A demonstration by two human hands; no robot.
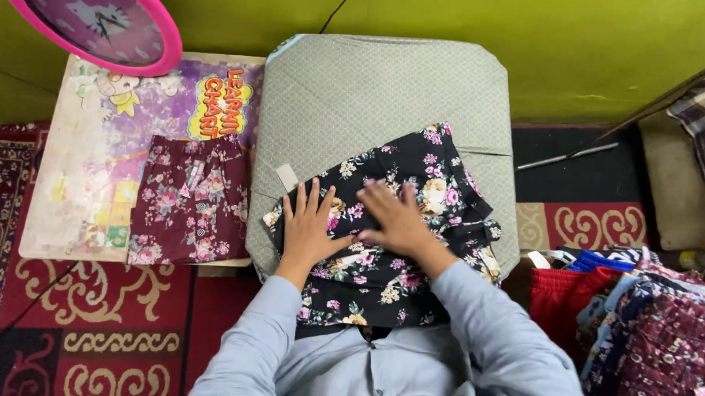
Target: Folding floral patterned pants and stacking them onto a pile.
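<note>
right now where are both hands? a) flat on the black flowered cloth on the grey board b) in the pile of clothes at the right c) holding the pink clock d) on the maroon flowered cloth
a: the left hand and right hand lie palm down, fingers spread, on the black flowered cloth, which lies on the grey board.

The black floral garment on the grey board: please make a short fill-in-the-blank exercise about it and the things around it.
1. Both hands, the left hand and the right hand, lie flat on the black ______ garment.
2. The garment rests on a padded board of ______ colour.
3. The maroon garment lies to the person's ______.
4. The round clock has a ______ rim.

Missing words: floral; grey; left; pink
</note>
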